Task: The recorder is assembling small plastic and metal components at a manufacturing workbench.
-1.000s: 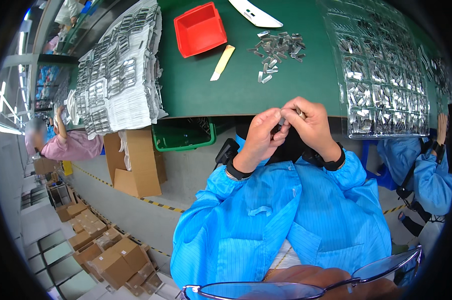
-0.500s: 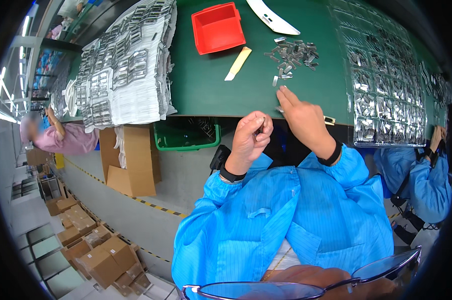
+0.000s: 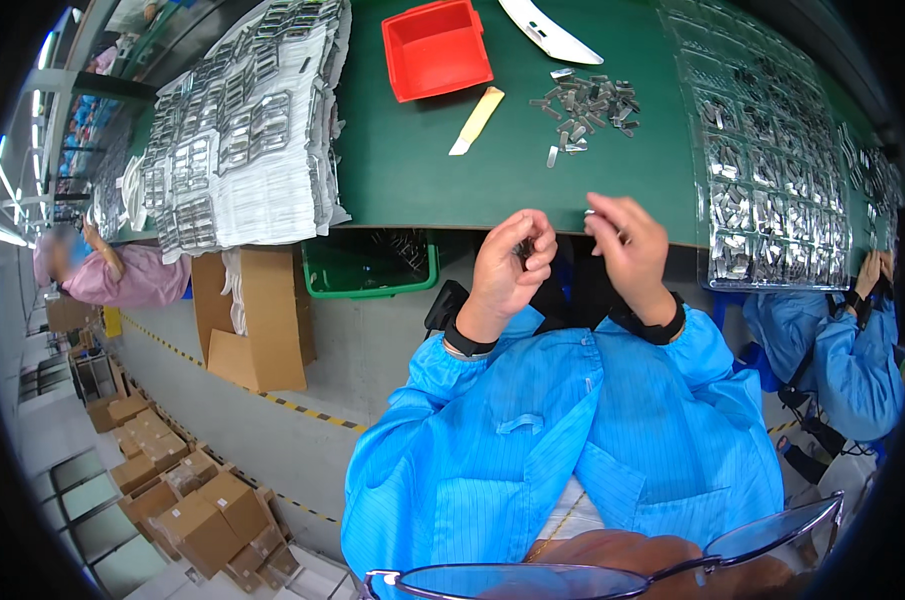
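Grey metal clip point(image 3: 523, 246) pinched between curled left-hand fingers point(image 3: 538, 252); right-hand fingers point(image 3: 612, 215) loosely bent, contents unclear.

My view is bright and evenly lit, shadows soft. Fisheye bending curves the surface point(image 3: 422, 170) edges; black rim darkens corners; centre sharp.

Green table point(image 3: 412, 170) carries red bin point(image 3: 435, 47), metal clips point(image 3: 587, 105), clear trays point(image 3: 772, 180).
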### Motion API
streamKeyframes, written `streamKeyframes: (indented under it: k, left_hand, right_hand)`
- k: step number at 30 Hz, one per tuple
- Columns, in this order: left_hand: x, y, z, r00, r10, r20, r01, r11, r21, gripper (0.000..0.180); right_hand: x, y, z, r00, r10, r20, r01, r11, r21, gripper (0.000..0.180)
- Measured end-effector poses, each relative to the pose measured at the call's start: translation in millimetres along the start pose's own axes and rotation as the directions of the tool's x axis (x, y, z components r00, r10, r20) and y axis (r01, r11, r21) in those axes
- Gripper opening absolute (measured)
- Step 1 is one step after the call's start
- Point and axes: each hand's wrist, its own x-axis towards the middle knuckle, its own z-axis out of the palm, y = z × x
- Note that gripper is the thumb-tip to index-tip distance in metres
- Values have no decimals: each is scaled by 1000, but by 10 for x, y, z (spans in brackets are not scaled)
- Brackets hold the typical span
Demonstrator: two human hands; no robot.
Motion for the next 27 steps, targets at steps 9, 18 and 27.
streamKeyframes:
  k: [9, 18, 27]
  left_hand:
    - [50, -249, 274, 983, 133, -130, -100, 967, 233, 17]
    - [135, -349, 291, 964, 206, -170, -166, 961, 221, 15]
    - [91, -260, 364, 986, 130, -107, -92, 950, 299, 12]
  right_hand:
    - [73, -105, -38, 891, 426, 156, -420, 646, 638, 10]
    - [-48, -70, 18, 971, 233, 52, -229, 846, 482, 12]
    - [153, -162, -308, 980, -115, 161, 118, 993, -7, 33]
